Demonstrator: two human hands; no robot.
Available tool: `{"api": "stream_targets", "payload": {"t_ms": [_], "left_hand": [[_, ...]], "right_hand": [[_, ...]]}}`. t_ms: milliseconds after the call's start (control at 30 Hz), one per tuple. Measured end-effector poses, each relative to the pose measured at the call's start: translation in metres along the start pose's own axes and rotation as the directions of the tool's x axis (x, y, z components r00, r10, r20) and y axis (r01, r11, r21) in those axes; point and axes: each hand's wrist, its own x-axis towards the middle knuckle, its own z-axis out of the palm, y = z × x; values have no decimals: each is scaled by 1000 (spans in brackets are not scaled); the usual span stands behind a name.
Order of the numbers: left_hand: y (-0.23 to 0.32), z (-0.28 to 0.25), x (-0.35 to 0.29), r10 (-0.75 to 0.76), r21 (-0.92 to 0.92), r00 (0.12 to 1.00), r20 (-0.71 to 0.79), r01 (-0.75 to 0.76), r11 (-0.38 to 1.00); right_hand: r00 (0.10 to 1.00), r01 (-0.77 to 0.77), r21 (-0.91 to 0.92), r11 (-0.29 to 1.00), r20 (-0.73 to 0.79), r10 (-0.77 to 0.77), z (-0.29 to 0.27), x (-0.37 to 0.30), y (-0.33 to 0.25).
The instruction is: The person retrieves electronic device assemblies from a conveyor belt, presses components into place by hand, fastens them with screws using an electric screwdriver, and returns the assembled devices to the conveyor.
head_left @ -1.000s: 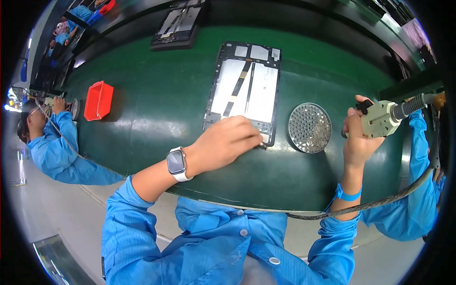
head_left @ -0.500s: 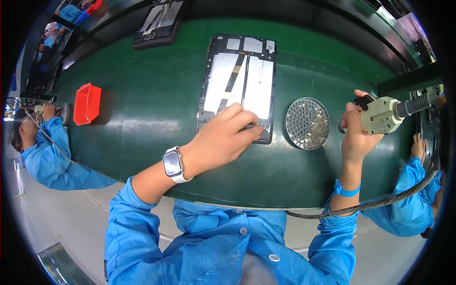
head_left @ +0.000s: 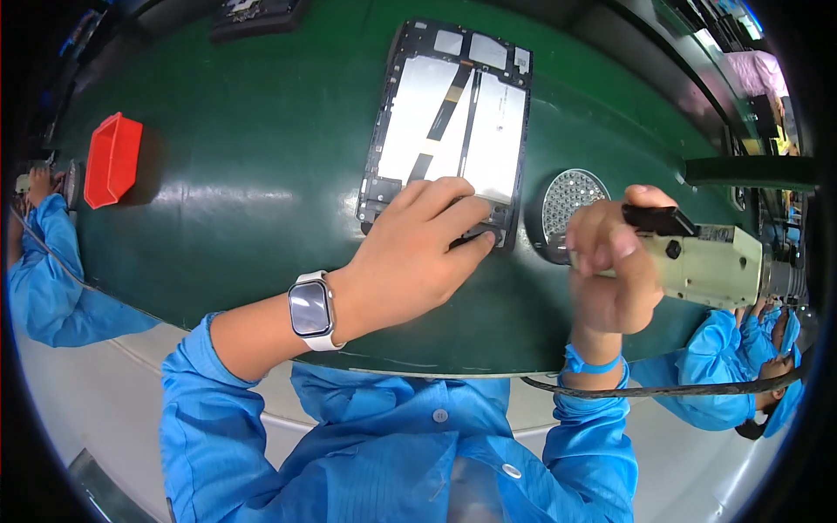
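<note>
Straight up the frame from our left hand (head_left: 418,248), the nearer one, lay the opened tablet (head_left: 497,122) at upper centre on the green bench (head_left: 235,261), long axis near vertical, top leaning right! Our left fingers (head_left: 466,214) were bent, slightly apart, over its bottom end; a pinch, we couldn't tell. At right, forearm (head_left: 595,347) pointing up-frame, our right hand (head_left: 617,266) had its fingers wrapped round the electric screwdriver (head_left: 715,268), overlapping the round perforated dish (head_left: 534,228).

On the green bench (head_left: 235,253) lies an open tablet (head_left: 453,131): red bin (head_left: 113,161) at nine o'clock from it, dark unit (head_left: 255,19) at ten, round dish (head_left: 571,190) at four.
</note>
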Motion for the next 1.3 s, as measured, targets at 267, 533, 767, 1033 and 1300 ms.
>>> {"api": "stream_targets", "payload": {"t_ms": [267, 533, 767, 1033, 1300], "left_hand": [[-4, 10, -7, -12, -74, 995, -101, 5, 997], [3, 7, -2, -93, -94, 993, -78, 85, 992], [13, 9, -14, -29, 112, 999, -28, 31, 993], [7, 5, -17, -71, 90, 996, 44, 67, 994], [11, 5, -13, -70, 158, 996, 49, 61, 986]], "right_hand": [[1000, 27, 16, 999, -13, -27, 6, 4, 11], [1000, 27, -68, 997, -8, -28, 9, 2, 13], [1000, -10, 10, 1000, -15, 10, 5, -2, 13], [998, -67, 2, 998, 10, 67, 8, 0, 13], [999, -18, -34, 999, 46, 19, 5, -1, 15]]}}
